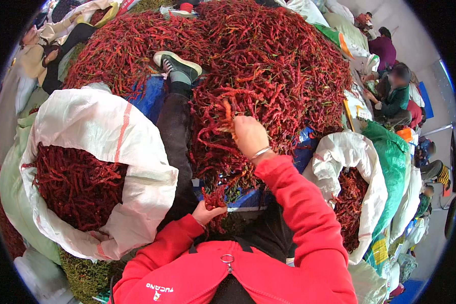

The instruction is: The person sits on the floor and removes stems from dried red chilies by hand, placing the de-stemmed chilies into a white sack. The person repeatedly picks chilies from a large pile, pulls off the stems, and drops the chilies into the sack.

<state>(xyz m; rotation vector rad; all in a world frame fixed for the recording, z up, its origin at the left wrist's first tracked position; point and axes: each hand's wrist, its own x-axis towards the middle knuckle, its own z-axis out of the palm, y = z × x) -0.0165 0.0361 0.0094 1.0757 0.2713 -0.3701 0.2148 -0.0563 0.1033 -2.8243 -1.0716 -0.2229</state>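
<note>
A large heap of dried red chili peppers spreads before me, with stems and bits of leaf mixed in. My right hand, with a silver bangle at the wrist, reaches over its near part. Its fingers are closed at an orange-red chili; the fingertips are partly hidden. Close to my lap, my left hand grips a small bunch of red chilies. To the left stands a white woven sack, its rim rolled down, holding dark red chilies.
A second white sack with chilies stands at the right, beside a green sack. My outstretched leg lies between heap and left sack, over blue sheeting. Discarded stems pile at lower left. Other people sit at both sides.
</note>
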